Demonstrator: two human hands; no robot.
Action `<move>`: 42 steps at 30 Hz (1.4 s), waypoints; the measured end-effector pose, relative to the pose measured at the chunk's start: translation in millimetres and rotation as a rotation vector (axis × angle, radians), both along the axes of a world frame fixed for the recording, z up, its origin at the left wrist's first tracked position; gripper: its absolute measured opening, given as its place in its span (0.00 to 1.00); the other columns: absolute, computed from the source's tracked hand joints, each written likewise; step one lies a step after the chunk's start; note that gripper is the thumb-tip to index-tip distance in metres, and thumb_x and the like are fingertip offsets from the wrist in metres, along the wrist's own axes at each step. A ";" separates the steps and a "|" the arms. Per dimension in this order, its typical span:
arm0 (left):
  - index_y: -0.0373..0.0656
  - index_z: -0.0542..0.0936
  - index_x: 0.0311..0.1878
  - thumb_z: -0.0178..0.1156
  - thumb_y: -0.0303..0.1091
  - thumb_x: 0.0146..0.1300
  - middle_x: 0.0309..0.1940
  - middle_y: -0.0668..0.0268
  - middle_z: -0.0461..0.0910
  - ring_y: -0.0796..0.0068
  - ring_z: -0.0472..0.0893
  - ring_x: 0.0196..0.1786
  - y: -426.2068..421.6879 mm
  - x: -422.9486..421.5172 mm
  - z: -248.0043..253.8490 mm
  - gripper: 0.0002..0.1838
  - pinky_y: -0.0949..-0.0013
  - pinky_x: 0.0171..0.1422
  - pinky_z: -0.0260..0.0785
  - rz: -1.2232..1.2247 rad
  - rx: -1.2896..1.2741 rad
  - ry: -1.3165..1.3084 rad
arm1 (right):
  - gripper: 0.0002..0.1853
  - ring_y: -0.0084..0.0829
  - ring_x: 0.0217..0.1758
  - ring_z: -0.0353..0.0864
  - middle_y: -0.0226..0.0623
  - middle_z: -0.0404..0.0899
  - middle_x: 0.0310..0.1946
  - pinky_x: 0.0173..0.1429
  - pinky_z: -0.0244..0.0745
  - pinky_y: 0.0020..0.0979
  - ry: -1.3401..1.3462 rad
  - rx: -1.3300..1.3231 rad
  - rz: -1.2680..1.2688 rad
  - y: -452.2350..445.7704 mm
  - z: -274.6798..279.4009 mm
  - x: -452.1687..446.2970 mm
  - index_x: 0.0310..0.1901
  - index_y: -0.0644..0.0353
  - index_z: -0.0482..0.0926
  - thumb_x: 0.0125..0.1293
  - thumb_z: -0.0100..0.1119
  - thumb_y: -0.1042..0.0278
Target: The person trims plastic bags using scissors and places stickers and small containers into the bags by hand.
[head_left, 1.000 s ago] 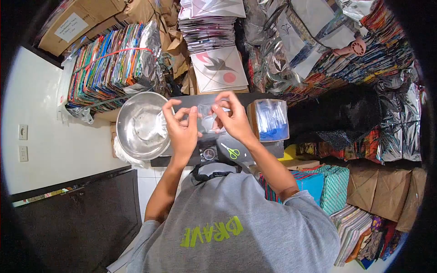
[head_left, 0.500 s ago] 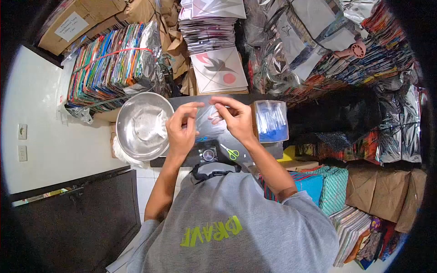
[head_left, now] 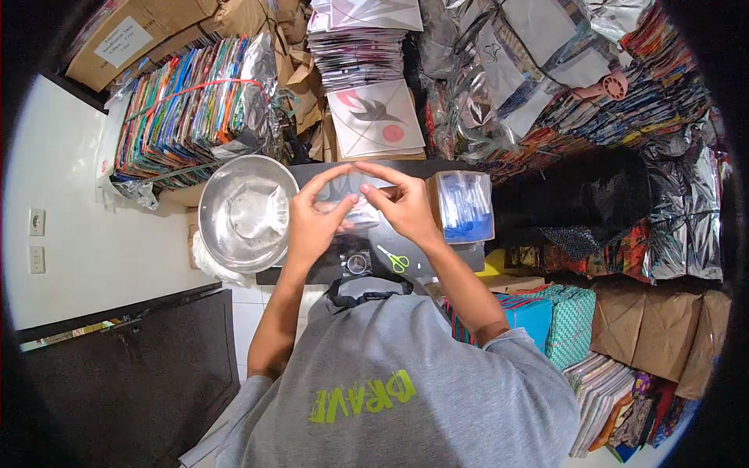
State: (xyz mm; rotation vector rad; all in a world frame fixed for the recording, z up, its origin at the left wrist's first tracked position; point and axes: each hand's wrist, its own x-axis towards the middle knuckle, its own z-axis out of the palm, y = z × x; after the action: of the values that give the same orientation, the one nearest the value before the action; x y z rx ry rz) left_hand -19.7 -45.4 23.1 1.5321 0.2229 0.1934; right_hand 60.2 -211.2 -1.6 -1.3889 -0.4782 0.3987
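My left hand (head_left: 314,225) and my right hand (head_left: 402,207) are raised over the dark table, their index fingertips meeting and their thumbs close together. The fingers of each hand are bent in a pinch. Something thin and see-through may be between them, but I cannot make it out against the clear plastic (head_left: 343,187) behind. Below the hands lie green-handled scissors (head_left: 399,263) and a round dark item in clear wrap (head_left: 358,264). A box of clear and blue plastic packets (head_left: 466,209) stands beside my right hand.
A metal bowl (head_left: 242,175) with a white plastic bag (head_left: 276,210) in it stands left of my hands. Behind the table is a stack of printed square pieces (head_left: 376,117). Bundled colourful packs (head_left: 191,101) stand at the back left, wrapped bundles (head_left: 679,210) at the right.
My hands have come together: the index fingertips were apart and now meet. My left thumb has swung inward and up toward the right thumb. The bowl and scissors stay in place.
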 end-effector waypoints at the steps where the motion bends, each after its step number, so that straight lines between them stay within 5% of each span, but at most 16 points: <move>1: 0.41 0.81 0.64 0.70 0.23 0.65 0.60 0.65 0.83 0.78 0.87 0.34 2.3 -0.4 -0.7 0.24 0.78 0.28 0.80 -0.004 -0.029 0.035 | 0.19 0.24 0.43 0.89 0.40 0.85 0.57 0.40 0.86 0.25 -0.052 -0.089 0.011 -2.7 -0.9 3.0 0.64 0.65 0.80 0.74 0.62 0.75; 4: 0.40 0.80 0.65 0.71 0.23 0.64 0.59 0.64 0.83 0.81 0.85 0.29 6.7 -2.7 5.3 0.25 0.80 0.25 0.74 0.028 -0.025 0.088 | 0.18 0.32 0.45 0.91 0.43 0.86 0.57 0.42 0.86 0.30 0.065 0.044 -0.077 -9.9 -32.0 25.2 0.63 0.65 0.79 0.74 0.63 0.72; 6: 0.40 0.79 0.66 0.71 0.23 0.64 0.60 0.64 0.83 0.82 0.85 0.27 8.7 -5.2 6.3 0.26 0.81 0.24 0.72 0.044 -0.018 0.128 | 0.21 0.43 0.53 0.89 0.45 0.87 0.54 0.52 0.86 0.41 -0.250 -0.414 -0.148 -20.7 -83.7 43.2 0.62 0.64 0.80 0.70 0.67 0.66; 7: 0.41 0.80 0.65 0.72 0.24 0.64 0.58 0.63 0.84 0.80 0.85 0.28 10.0 -6.0 4.7 0.26 0.79 0.24 0.74 0.048 -0.018 0.116 | 0.36 0.61 0.67 0.77 0.59 0.76 0.65 0.67 0.77 0.53 -0.457 -0.589 -0.043 -37.0 -150.8 59.0 0.69 0.59 0.74 0.60 0.76 0.60; 10: 0.42 0.81 0.65 0.72 0.24 0.63 0.55 0.62 0.85 0.77 0.86 0.29 13.2 -9.0 3.6 0.26 0.77 0.25 0.76 0.050 0.007 0.115 | 0.64 0.80 0.75 0.55 0.77 0.44 0.76 0.77 0.63 0.58 -0.296 -1.228 0.164 -56.7 -243.9 29.4 0.81 0.49 0.49 0.47 0.85 0.57; 13: 0.43 0.81 0.65 0.72 0.24 0.64 0.54 0.63 0.85 0.77 0.87 0.30 15.2 -12.1 3.9 0.26 0.75 0.26 0.78 0.036 0.018 0.146 | 0.57 0.73 0.75 0.60 0.74 0.48 0.75 0.78 0.64 0.52 -0.347 -1.044 0.021 -65.8 -296.1 12.7 0.79 0.50 0.55 0.50 0.83 0.69; 14: 0.43 0.81 0.65 0.71 0.24 0.64 0.54 0.63 0.85 0.77 0.87 0.30 15.8 -14.1 5.5 0.26 0.75 0.26 0.78 0.026 0.017 0.169 | 0.54 0.68 0.72 0.67 0.68 0.57 0.72 0.74 0.69 0.50 -0.354 -1.015 -0.015 -68.3 -302.1 14.5 0.79 0.51 0.56 0.52 0.80 0.74; 17: 0.42 0.80 0.66 0.70 0.24 0.64 0.58 0.63 0.83 0.76 0.87 0.30 19.2 -16.8 0.5 0.26 0.76 0.28 0.77 0.010 0.017 0.137 | 0.54 0.63 0.69 0.70 0.62 0.65 0.67 0.71 0.72 0.48 -0.262 -0.872 -0.012 -72.9 -309.7 22.9 0.79 0.51 0.56 0.52 0.78 0.76; 20: 0.42 0.79 0.67 0.70 0.23 0.64 0.60 0.63 0.82 0.77 0.87 0.31 24.0 -16.8 1.8 0.27 0.77 0.30 0.77 -0.007 0.010 0.114 | 0.38 0.49 0.60 0.80 0.56 0.74 0.62 0.69 0.73 0.42 -0.274 -0.527 -0.349 -51.8 -260.4 24.7 0.69 0.59 0.69 0.57 0.76 0.75; 22: 0.43 0.79 0.67 0.70 0.22 0.63 0.60 0.63 0.81 0.78 0.86 0.33 27.0 -17.7 -2.9 0.28 0.77 0.31 0.78 -0.018 0.030 0.113 | 0.33 0.35 0.60 0.81 0.43 0.80 0.57 0.67 0.76 0.38 0.129 -0.209 -0.233 -48.5 -246.5 47.1 0.65 0.63 0.72 0.59 0.78 0.74; 24: 0.44 0.79 0.68 0.71 0.21 0.61 0.59 0.64 0.81 0.79 0.85 0.33 29.8 -13.0 -5.4 0.30 0.76 0.32 0.78 -0.026 0.022 0.121 | 0.32 0.28 0.54 0.83 0.36 0.83 0.51 0.63 0.79 0.31 0.412 0.092 -0.137 -40.3 -157.2 49.7 0.65 0.65 0.72 0.59 0.76 0.76; 27: 0.44 0.79 0.68 0.71 0.21 0.60 0.58 0.64 0.81 0.79 0.85 0.33 29.8 -6.5 -6.3 0.31 0.76 0.32 0.79 -0.040 0.038 0.129 | 0.29 0.25 0.47 0.85 0.32 0.82 0.45 0.60 0.84 0.38 0.556 0.382 -0.014 -35.0 -80.0 47.5 0.70 0.63 0.72 0.70 0.66 0.65; 32: 0.43 0.78 0.68 0.72 0.21 0.58 0.51 0.60 0.85 0.77 0.87 0.33 26.8 3.5 -3.5 0.32 0.74 0.29 0.81 -0.040 0.081 0.161 | 0.31 0.25 0.47 0.84 0.34 0.81 0.47 0.49 0.87 0.37 0.277 0.059 0.146 -31.2 -13.3 33.1 0.70 0.66 0.71 0.72 0.62 0.56; 33: 0.42 0.78 0.68 0.73 0.21 0.58 0.50 0.59 0.85 0.76 0.87 0.32 25.1 4.7 2.6 0.32 0.74 0.30 0.81 -0.044 0.076 0.185 | 0.26 0.22 0.40 0.84 0.31 0.83 0.41 0.41 0.84 0.29 0.238 0.086 0.078 -24.3 -12.0 28.9 0.64 0.63 0.76 0.71 0.66 0.55; 37: 0.38 0.77 0.67 0.74 0.22 0.58 0.46 0.56 0.87 0.74 0.89 0.30 24.5 7.8 3.9 0.32 0.74 0.29 0.81 -0.058 0.084 0.190 | 0.21 0.20 0.37 0.83 0.32 0.83 0.39 0.38 0.83 0.27 0.290 -0.004 0.119 -25.8 -20.4 37.2 0.52 0.65 0.81 0.70 0.68 0.53; 42: 0.38 0.77 0.67 0.74 0.22 0.59 0.43 0.57 0.87 0.74 0.89 0.30 25.3 7.9 4.5 0.32 0.75 0.28 0.80 -0.056 0.079 0.173 | 0.22 0.21 0.37 0.83 0.31 0.83 0.39 0.37 0.84 0.28 0.307 -0.011 0.069 -19.3 -15.5 33.9 0.53 0.65 0.81 0.71 0.67 0.53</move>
State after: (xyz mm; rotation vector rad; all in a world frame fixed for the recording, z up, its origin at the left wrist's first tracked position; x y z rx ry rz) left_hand -11.8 -20.0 27.6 1.6331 0.3121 0.0255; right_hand 94.2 -230.6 -17.1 -1.2957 -0.2719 0.6602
